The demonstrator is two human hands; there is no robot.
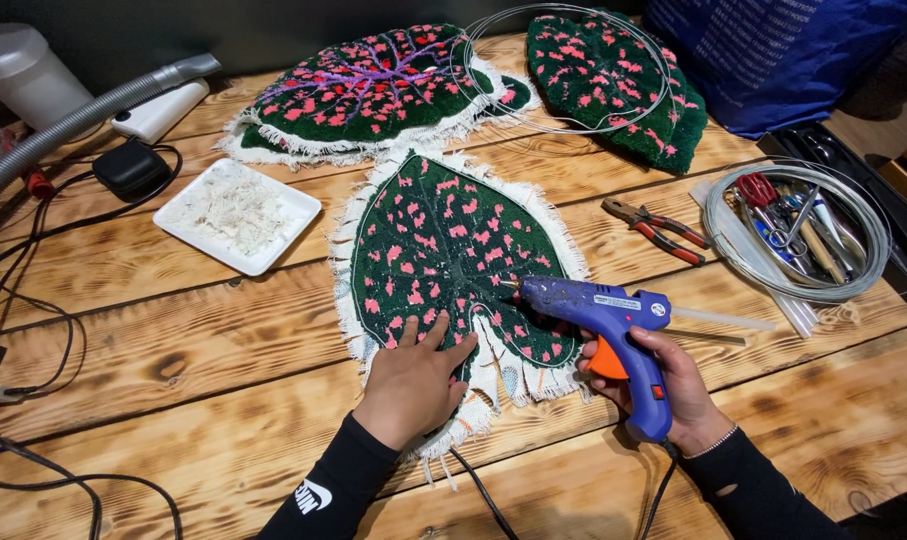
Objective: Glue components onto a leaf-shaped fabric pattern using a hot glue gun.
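Three tufted leaf rugs on plank table (174,330), dark green with pink spots: nearest one, heart-shaped tufted leaf (444,260), flat and fringe-edged, long axis running away from the body, notch end toward both hands; two more leaves (374,90) (614,75) at far edge, wire hoop (574,70) lying over them. Left hand (414,375) open, fingers spread, pressing the leaf's near left lobe. Right hand (664,385) closed around blue hot glue gun (604,315), finger on orange trigger, nozzle pointing left, tip over the leaf's near right edge; right hand nearer the seam. White square dish (284,230), holding pale fibre scraps. Black tray (854,160), far right, holding coiled wire (734,235), scissors, small tools. Pliers (654,228) loose between leaf and coil
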